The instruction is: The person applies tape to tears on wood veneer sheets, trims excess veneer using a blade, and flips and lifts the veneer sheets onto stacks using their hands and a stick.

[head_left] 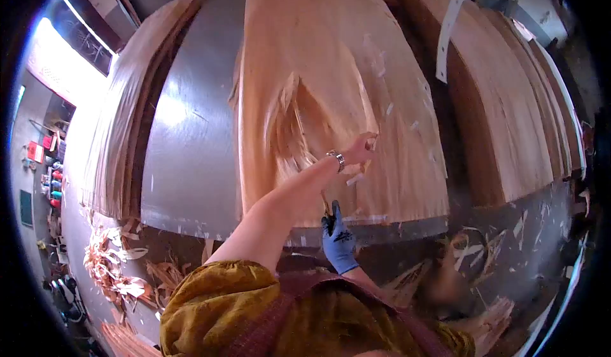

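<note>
A wide, pale wood veneer sheet (305, 26) lies over a stack on the metal table, its middle buckled up into a raised fold. My bare left hand (361, 150), with a metal watch (337, 160) at the wrist, reaches across the stack. Its fingers are closed in a pinch at the lifted edge of the sheet. Close to the stack's front edge is my right hand (339, 239) in a blue and black glove, fingers curled and thumb up. A thin brown piece sticks out by its fingertips; its kind is unclear.
Veneer stacks stand left (124, 109) and right (496, 96) on the grey metal table (184, 147). A white perforated strip (450, 32) hangs at upper right. Curled veneer scraps (111, 261) litter the floor at lower left, with more at lower right.
</note>
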`<action>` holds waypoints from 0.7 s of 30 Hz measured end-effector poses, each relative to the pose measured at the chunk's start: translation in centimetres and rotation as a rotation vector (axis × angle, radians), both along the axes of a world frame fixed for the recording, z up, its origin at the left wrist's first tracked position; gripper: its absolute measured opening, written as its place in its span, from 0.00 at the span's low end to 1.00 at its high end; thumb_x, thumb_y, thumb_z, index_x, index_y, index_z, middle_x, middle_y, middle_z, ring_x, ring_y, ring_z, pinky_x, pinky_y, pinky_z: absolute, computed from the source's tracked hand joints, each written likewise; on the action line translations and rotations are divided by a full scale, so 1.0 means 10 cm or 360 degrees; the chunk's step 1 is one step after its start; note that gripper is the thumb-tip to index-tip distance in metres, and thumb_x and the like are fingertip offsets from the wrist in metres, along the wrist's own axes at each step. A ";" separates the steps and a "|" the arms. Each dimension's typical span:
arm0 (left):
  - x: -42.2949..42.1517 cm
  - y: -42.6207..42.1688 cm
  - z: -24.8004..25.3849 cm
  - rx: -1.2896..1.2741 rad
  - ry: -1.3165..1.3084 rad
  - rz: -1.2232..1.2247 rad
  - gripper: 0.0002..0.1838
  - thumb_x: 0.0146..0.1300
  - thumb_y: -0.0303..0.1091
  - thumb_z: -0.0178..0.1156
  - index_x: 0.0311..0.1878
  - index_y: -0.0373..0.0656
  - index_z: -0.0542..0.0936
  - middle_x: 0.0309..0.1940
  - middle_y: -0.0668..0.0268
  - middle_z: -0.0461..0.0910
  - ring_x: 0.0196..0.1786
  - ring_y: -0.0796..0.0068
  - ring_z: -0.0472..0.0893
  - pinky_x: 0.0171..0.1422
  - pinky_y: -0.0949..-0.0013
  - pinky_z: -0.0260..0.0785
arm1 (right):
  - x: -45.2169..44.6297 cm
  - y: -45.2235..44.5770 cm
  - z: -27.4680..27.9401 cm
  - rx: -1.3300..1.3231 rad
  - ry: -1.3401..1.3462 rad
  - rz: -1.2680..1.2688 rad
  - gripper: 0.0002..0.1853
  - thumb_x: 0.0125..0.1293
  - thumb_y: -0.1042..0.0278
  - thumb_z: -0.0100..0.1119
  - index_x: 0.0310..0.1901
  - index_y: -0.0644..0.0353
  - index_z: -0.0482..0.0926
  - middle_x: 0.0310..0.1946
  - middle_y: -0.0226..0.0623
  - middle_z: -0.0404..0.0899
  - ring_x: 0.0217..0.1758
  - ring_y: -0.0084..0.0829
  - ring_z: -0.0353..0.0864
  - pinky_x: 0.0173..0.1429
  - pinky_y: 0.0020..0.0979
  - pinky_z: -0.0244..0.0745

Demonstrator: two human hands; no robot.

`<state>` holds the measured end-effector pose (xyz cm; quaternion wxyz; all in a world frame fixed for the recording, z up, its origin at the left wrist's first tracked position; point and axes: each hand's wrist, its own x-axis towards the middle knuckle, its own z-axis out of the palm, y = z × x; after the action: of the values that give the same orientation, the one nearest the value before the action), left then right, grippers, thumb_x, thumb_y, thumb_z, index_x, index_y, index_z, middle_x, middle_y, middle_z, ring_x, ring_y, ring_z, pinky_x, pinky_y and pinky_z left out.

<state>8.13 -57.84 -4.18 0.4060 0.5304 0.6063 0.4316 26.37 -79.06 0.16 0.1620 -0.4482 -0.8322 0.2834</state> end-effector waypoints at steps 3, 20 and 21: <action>0.13 -0.38 0.54 -0.0151 -0.0136 0.0062 0.37 0.57 0.47 0.70 0.66 0.42 0.70 0.33 0.61 0.82 0.36 0.74 0.79 0.42 0.67 0.73 | 0.05 -0.10 0.06 -0.0069 -0.0041 0.0027 0.29 0.68 0.64 0.58 0.70 0.53 0.65 0.34 0.52 0.82 0.28 0.50 0.81 0.30 0.46 0.74; -1.61 -0.93 0.39 -0.0642 0.0979 0.1292 0.20 0.57 0.50 0.65 0.44 0.43 0.81 0.43 0.58 0.84 0.48 0.58 0.82 0.56 0.52 0.69 | 0.52 -0.10 -0.14 0.0118 -0.0167 -0.0079 0.21 0.67 0.64 0.59 0.62 0.53 0.75 0.44 0.45 0.83 0.43 0.47 0.84 0.45 0.42 0.79; -1.61 -0.99 0.43 -0.0600 0.0798 0.1336 0.19 0.59 0.50 0.64 0.43 0.43 0.81 0.40 0.60 0.85 0.45 0.61 0.83 0.53 0.55 0.71 | 0.54 -0.12 -0.12 0.0083 -0.0248 -0.0089 0.21 0.67 0.65 0.59 0.62 0.52 0.75 0.44 0.45 0.83 0.43 0.47 0.83 0.45 0.42 0.79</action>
<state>-7.94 -67.76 0.11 0.1288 0.2464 0.9124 0.3004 31.74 -80.30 -1.03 0.1162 -0.4875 -0.8366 0.2213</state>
